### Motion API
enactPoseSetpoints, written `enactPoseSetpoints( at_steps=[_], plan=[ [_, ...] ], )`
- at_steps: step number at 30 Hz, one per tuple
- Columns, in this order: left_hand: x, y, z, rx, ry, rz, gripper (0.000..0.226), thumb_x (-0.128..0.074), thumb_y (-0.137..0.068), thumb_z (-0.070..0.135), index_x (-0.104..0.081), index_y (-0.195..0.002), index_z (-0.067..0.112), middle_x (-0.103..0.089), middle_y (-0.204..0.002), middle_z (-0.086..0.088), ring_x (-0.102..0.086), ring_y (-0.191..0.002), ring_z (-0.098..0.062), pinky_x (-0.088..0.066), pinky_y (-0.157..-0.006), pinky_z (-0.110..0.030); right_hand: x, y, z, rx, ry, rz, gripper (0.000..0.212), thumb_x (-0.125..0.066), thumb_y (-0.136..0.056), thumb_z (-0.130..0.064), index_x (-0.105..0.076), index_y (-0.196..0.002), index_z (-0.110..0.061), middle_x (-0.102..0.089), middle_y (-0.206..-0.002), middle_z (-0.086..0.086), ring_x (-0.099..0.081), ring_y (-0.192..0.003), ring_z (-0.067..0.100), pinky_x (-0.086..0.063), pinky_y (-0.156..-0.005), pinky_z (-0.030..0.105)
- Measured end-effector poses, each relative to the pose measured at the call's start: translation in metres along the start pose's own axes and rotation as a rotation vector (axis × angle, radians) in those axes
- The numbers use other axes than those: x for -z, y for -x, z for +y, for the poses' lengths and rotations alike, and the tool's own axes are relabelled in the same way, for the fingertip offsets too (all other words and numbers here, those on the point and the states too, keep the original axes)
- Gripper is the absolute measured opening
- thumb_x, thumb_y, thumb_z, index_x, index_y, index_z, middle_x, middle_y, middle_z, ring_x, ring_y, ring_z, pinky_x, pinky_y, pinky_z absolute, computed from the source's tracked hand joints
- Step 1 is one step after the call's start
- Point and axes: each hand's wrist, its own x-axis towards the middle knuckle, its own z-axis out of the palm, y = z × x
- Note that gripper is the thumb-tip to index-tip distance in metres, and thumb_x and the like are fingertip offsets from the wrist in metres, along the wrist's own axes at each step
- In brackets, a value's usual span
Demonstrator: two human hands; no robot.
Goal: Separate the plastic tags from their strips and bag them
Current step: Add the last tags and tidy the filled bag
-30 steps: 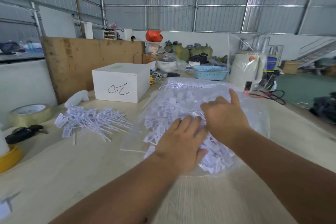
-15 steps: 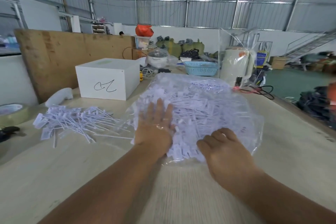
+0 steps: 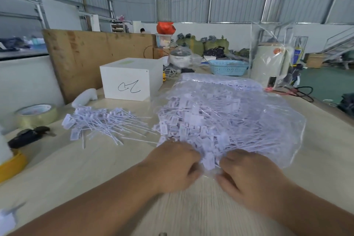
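A large clear plastic bag (image 3: 268, 120) stuffed with white plastic tags lies on the wooden table (image 3: 76, 178) ahead of me. My left hand (image 3: 172, 166) and my right hand (image 3: 247, 176) sit side by side at the bag's near edge, fingers curled into the plastic, gripping it; the fingertips are hidden and blurred. A loose pile of white tags on thin strips (image 3: 103, 124) lies on the table to the left of the bag.
A white box (image 3: 130, 80) with a scribble stands behind the pile. A tape roll (image 3: 36, 115), a dark tool (image 3: 28, 136) and a yellow object (image 3: 11, 165) sit at the left edge. A blue basket (image 3: 228, 67) and white appliance (image 3: 270, 65) stand at the back.
Both hands have slid back from the top of the bag to its near edge and curled onto the plastic. The bag's near end is gathered between them.
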Motion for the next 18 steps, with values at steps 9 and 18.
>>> enactPoseSetpoints(
  at_steps=[9,18],
  plan=[
    [0.005,-0.004,0.011,-0.264,0.186,0.168,0.025,-0.045,-0.098,0.04,-0.062,-0.102,0.022,-0.054,-0.096,0.007,-0.049,-0.092,-0.013,-0.039,-0.083,-0.029,0.006,0.022,0.016,0.104,0.081,0.066,0.005,-0.061,-0.082,-0.029,-0.062,-0.084,-0.025,-0.057,-0.086,-0.004,-0.059,-0.082,0.02,-0.049,-0.073,0.035],
    [-0.035,-0.061,0.028,0.014,-0.073,0.214,0.054,-0.043,-0.097,0.045,-0.028,-0.149,0.037,-0.021,-0.157,-0.003,-0.03,-0.133,-0.027,-0.025,-0.107,-0.042,0.012,0.044,0.015,0.211,0.01,0.212,0.012,-0.07,-0.074,-0.018,-0.058,-0.073,-0.017,-0.056,-0.06,-0.003,-0.056,-0.047,0.017,-0.045,-0.04,0.023]
  ],
)
